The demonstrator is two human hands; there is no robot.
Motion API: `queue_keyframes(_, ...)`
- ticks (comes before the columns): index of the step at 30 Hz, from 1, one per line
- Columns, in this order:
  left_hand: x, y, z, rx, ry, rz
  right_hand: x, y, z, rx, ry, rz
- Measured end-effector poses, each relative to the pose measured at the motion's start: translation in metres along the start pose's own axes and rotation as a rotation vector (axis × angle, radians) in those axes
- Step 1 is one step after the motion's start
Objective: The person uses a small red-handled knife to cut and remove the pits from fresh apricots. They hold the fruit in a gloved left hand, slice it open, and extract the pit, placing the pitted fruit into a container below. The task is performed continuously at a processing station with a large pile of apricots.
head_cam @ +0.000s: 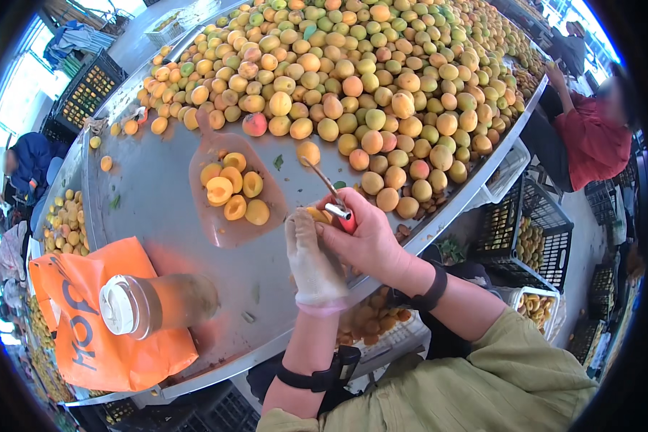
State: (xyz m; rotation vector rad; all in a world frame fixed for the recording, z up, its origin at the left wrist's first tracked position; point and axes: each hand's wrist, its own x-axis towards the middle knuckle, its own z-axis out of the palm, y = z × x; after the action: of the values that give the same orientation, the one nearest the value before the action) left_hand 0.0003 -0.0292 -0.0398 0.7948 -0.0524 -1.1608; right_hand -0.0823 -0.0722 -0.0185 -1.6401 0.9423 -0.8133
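My left hand [314, 259], in a whitish knit glove, holds an apricot [319, 216] at the table's near edge. Bare and close against it, my right hand [364, 235] grips a small tool [326, 181] with a thin metal shaft and a red part; a short metal tube end shows beside the shaft. The fingers partly cover both apricot and tool. Left of my hands, a translucent pinkish plastic scoop [209, 162] lies on the metal table [140, 189] with several apricot halves [219, 190] in it. Beyond spreads a large heap of whole apricots [351, 86].
An orange bag [124, 362] and a lidded plastic bottle [167, 305] lie at the left. Below the near edge stands a white crate [405, 343] with apricot halves. Black crates [556, 237] stand right. A person in red [594, 135] sits across the right edge; another person in blue [29, 162] is left.
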Motion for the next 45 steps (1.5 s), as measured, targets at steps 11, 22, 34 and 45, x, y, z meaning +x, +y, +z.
queue_keyframes(11, -0.005, 0.006, 0.005, 0.252, 0.046, -0.265, 0.020, -0.019, -0.037, 0.940, 0.292, 0.173)
queue_keyframes(22, -0.020, -0.013, 0.025, 0.481, 0.100, -0.175, 0.017, -0.022, -0.037, 0.853, 0.370, -0.084)
queue_keyframes(34, -0.020, -0.021, 0.013, 0.619, 0.037, 0.118, 0.022, -0.017, -0.030, 0.989, 0.416, 0.118)
queue_keyframes(45, -0.021, 0.001, 0.032, 0.228, 0.142, -0.501, 0.019, -0.020, -0.028, 0.900, 0.188, 0.111)
